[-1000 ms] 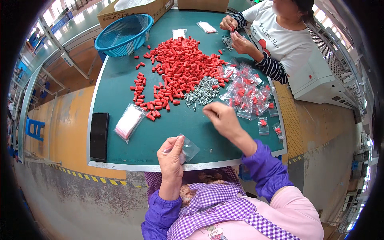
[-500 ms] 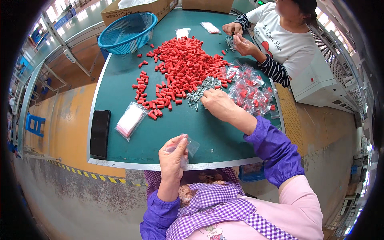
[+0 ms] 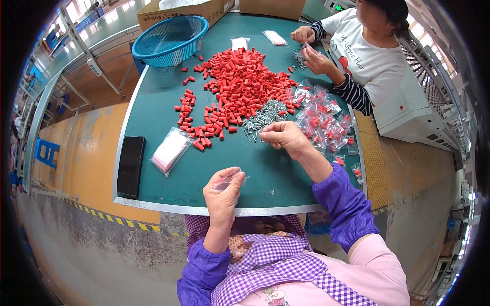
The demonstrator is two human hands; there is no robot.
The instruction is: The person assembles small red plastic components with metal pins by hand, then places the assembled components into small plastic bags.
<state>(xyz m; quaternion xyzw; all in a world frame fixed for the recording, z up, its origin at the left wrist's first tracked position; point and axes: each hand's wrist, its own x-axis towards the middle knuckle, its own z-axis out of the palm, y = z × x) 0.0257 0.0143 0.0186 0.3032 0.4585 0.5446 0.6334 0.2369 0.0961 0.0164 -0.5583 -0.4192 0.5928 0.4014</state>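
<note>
My left hand (image 3: 222,196) is closed on a small clear plastic bag (image 3: 230,178), held above the table's near edge. Its top bulges apart between thumb and fingers. My right hand (image 3: 285,137) is pinched just in front of a heap of grey metal screws (image 3: 264,118). What sits between its fingertips is too small to make out. Behind the screws spreads a large pile of red tapered plastic sleeves (image 3: 240,81). Right of it lies a heap of filled clear bags (image 3: 319,115) with red sleeves inside.
On the green table (image 3: 168,191) lie a black phone (image 3: 131,166) and a pack of flat bags (image 3: 171,150). A blue basket (image 3: 171,43) and cardboard boxes (image 3: 186,14) stand at the back. A co-worker (image 3: 365,56) handles small parts at the far right.
My right hand has drawn back from the screw heap toward me, fingertips pinched. The bag in my left hand has turned and its top stands more apart. One filled bag shows by my right sleeve.
</note>
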